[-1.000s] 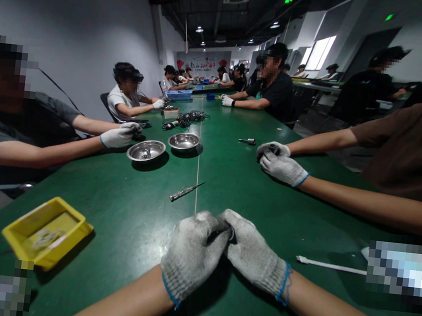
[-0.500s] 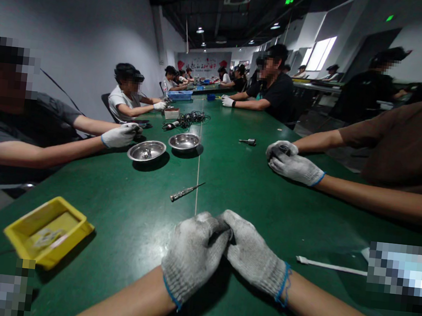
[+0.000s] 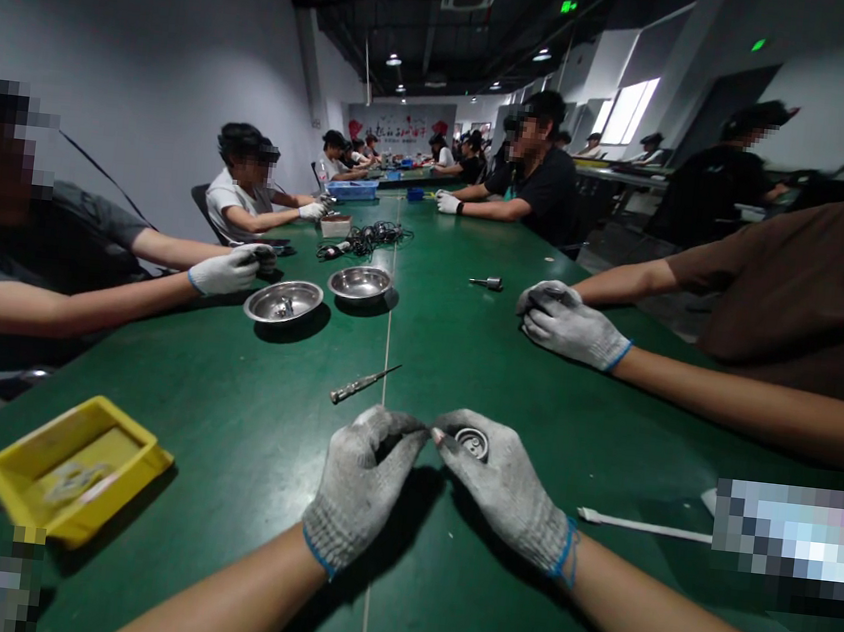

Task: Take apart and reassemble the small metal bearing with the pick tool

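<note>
My left hand (image 3: 361,481), in a grey-stained white knit glove, is closed in a pinch above the green table. Whatever its fingertips hold, if anything, is too small or hidden to make out. Opposite it, my right hand (image 3: 505,491) wears the same kind of glove and curls around a small round grey metal part (image 3: 472,444) with a raised rim and a recessed face. The thumb and forefinger of that hand come together close to the left fingertips. Just beyond my left hand lies a screwdriver (image 3: 358,387) with a clear handle.
A yellow bin (image 3: 78,469) with small pale parts stands at left. Two steel bowls (image 3: 283,304) and a heap of black cables (image 3: 374,239) are farther up the table (image 3: 252,499). A white cable (image 3: 645,526) lies at right. Co-workers' gloved hands (image 3: 575,330) work on both sides.
My hands have drawn apart from a tight clasp until only the fingertips are close. The round metal part now shows in my right hand. The view has shifted slightly.
</note>
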### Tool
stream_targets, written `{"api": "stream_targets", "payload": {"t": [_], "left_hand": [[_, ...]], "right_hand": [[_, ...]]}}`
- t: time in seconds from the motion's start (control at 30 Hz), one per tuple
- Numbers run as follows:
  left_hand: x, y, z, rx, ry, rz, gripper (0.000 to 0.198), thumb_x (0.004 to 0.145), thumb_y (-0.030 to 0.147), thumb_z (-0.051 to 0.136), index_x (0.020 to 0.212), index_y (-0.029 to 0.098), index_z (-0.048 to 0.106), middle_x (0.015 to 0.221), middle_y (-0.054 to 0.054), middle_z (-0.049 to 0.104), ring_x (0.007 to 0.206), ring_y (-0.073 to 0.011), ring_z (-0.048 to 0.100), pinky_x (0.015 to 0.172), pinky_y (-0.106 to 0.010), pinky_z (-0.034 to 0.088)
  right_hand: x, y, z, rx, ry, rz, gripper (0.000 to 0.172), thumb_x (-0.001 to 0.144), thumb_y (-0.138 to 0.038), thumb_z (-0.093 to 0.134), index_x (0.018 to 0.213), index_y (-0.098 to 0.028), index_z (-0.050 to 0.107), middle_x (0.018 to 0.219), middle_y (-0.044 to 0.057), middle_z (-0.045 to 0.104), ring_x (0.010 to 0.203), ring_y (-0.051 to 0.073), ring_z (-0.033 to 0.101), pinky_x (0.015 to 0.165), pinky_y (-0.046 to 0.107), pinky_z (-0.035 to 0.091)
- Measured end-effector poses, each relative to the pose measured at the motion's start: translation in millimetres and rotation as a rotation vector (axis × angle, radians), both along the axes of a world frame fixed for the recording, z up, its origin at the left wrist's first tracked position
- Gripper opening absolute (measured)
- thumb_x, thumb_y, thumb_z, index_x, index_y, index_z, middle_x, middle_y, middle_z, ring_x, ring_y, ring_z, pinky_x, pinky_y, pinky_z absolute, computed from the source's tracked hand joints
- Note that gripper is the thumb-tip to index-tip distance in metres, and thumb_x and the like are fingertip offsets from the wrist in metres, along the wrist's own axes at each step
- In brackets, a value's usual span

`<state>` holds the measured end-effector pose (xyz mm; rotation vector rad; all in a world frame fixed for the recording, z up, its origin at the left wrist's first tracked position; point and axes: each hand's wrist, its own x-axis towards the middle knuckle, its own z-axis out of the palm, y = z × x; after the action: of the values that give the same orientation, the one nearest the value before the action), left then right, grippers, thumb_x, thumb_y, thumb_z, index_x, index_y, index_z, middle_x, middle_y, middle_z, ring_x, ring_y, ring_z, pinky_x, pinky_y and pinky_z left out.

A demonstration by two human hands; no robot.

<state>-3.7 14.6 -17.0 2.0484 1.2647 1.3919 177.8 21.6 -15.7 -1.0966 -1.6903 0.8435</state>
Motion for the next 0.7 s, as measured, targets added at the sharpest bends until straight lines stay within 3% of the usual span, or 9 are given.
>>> {"api": "stream_targets", "payload": {"t": [0.33, 0.7], "left_hand": [[0.2, -0.8, -3.9, 0.069, 0.069, -0.025, 0.017, 0.094, 0.016, 0.063, 0.097, 0.021, 0.079, 0.085, -0.004, 0.077, 0.077, -0.0163, 0.072, 0.073, -0.025, 0.058], [0.5, -2.8, 0.0, 0.036, 0.064, -0.041, 0.018, 0.093, 0.014, 0.062, 0.095, 0.021, 0.079, 0.084, -0.003, 0.076, 0.078, -0.0164, 0.072, 0.075, -0.026, 0.058]], "right_hand": [[1.0, 3.6, -6.0, 0.012, -0.008, 0.019, 0.02, 0.089, -0.035, 0.065, 0.084, -0.018, 0.075, 0.079, 0.005, 0.08, 0.07, 0.02, 0.074, 0.064, 0.028, 0.057], [1.7, 2.1, -3.6, -0.017, -0.029, 0.012, 0.021, 0.09, -0.035, 0.062, 0.081, -0.019, 0.072, 0.075, 0.005, 0.078, 0.068, 0.02, 0.072, 0.063, 0.028, 0.055]]}}
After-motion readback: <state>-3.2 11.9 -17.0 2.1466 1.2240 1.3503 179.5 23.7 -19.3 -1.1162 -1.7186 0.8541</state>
